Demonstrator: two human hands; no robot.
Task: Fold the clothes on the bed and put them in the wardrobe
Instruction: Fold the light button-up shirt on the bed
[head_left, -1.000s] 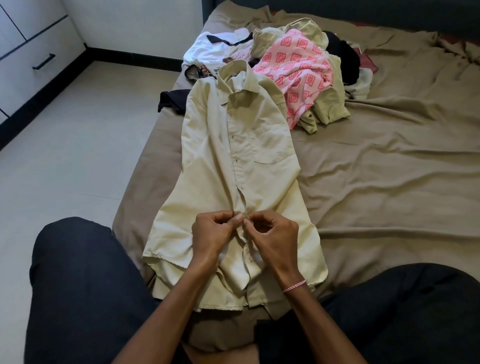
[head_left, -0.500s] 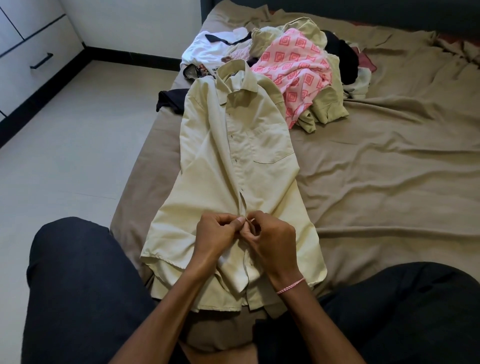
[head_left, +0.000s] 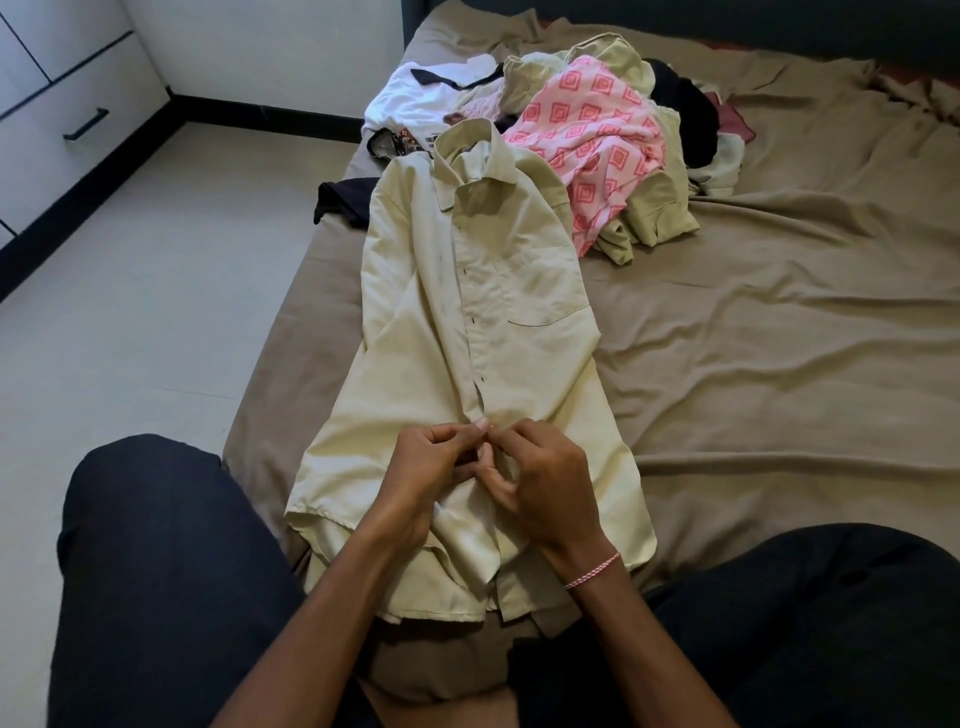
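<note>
Grip of left hand (head_left: 426, 467) and right hand (head_left: 545, 483) stays pinched on the shirt (head_left: 483, 291) placket, barely shifted.

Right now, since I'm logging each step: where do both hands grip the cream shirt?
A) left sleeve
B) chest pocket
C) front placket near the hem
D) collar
C: the left hand and right hand both pinch the button placket low on the cream shirt.
</note>
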